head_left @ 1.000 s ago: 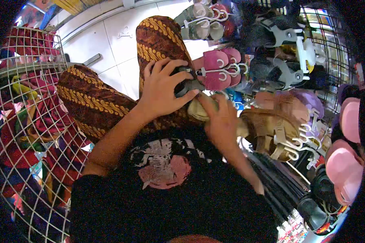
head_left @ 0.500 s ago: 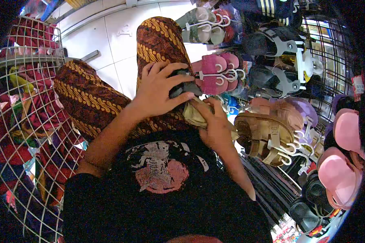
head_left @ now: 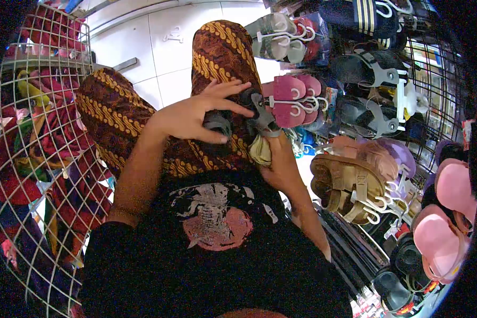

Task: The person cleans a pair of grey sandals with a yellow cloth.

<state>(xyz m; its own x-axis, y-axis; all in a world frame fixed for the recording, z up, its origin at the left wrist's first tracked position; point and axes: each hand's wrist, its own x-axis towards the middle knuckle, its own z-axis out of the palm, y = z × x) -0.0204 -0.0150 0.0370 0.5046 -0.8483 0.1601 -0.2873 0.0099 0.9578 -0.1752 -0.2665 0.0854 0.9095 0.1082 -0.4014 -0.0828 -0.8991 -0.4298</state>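
The dark grey sandal (head_left: pixel 263 119) is above the knee of a seated person, between the two hands, with its strap turned toward the right side. The left hand (head_left: pixel 199 114) is over the lap with the fingers stretched and spread; a dark rounded piece (head_left: pixel 217 125) shows between its thumb and first finger, but I cannot tell whether the hand is gripping it. The first fingertip is close to the dark grey sandal, and I cannot tell if they touch. The right hand (head_left: pixel 280 161) is closed around a beige folded piece (head_left: pixel 261 150), just below the dark grey sandal; most of its fingers are hidden. Under the hands are the legs in brown patterned cloth (head_left: pixel 223 59), and nearer is a black shirt (head_left: pixel 222 281). Just beside the right knee, pink sandals (head_left: pixel 290 87) hang on white hooks, and brown sandals (head_left: pixel 350 185) hang to the right of the right hand. On the left stands a wire basket (head_left: pixel 47 62) with coloured cloths inside. One white hanger (head_left: pixel 173 35) lies on the tiled floor (head_left: pixel 123 43).
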